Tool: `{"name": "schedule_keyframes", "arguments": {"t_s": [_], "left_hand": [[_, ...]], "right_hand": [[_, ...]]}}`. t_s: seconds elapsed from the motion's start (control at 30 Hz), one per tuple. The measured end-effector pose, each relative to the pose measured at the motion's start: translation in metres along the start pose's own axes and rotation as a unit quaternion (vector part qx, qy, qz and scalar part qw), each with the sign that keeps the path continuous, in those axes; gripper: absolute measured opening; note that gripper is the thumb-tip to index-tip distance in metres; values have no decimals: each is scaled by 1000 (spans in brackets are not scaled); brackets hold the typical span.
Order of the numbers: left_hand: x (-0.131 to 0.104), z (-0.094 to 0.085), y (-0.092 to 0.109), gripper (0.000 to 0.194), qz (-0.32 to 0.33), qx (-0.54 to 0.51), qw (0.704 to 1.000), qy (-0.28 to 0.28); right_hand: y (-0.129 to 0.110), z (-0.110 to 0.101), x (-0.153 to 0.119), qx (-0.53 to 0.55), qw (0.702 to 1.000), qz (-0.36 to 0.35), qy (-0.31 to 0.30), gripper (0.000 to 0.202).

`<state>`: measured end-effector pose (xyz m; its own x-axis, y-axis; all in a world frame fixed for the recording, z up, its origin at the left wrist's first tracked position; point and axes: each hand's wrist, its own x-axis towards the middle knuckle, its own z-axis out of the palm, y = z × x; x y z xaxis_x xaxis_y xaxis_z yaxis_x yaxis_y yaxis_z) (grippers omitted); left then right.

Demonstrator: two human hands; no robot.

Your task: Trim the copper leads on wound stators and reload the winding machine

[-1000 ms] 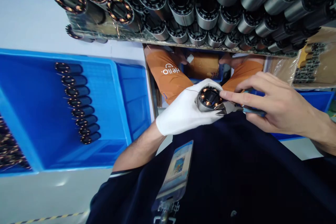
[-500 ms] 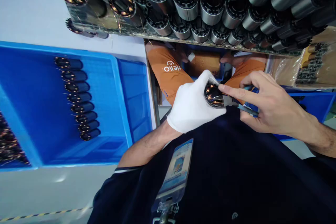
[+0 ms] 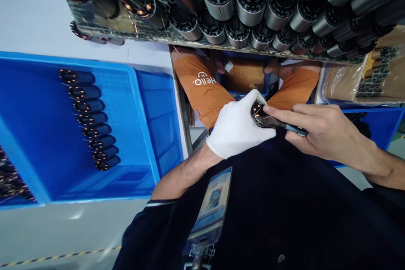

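Observation:
My left hand [image 3: 238, 128], in a white glove, grips a silver motor stator with copper windings [image 3: 257, 114] in front of my chest. My bare right hand [image 3: 319, 128] holds blue-handled cutting pliers [image 3: 278, 124], with the forefinger stretched along them. The plier jaws rest on the stator's open end. Most of the stator is hidden by the glove.
A blue tray [image 3: 144, 105] at the left holds a row of several dark wound stators [image 3: 90, 120]. Stacked silver stators [image 3: 240, 4] fill a shelf above. Beyond it, a person in orange sleeves [image 3: 204, 86] handles a brown box [image 3: 245, 76]. A badge [image 3: 210, 204] hangs on my chest.
My left hand has turned the stator so its open end faces away from view. Both hands shifted slightly right and the pliers closed in on the stator's rim.

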<state>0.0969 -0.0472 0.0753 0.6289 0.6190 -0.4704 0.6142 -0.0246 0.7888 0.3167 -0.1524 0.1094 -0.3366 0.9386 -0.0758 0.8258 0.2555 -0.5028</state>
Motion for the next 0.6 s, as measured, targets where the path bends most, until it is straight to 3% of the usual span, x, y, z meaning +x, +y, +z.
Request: {"name": "schedule_keyframes", "arguments": {"t_s": [0.23,0.4,0.53,0.6], "left_hand": [[-1,7,6,31,-21,44,999,9],[0,11,6,30,-31,66,997,-13],[7,17,-10,30,-21,-97,994,-45],[13,23,-20,32,-44,-248,963,-98]], "right_hand": [[9,5,2,20,1000,11,20,54],[9,3,5,14,999,11,-27,53],[27,7,8,150,984,65,-73,55],[34,13,9,215,970,86,-69,55]]}}
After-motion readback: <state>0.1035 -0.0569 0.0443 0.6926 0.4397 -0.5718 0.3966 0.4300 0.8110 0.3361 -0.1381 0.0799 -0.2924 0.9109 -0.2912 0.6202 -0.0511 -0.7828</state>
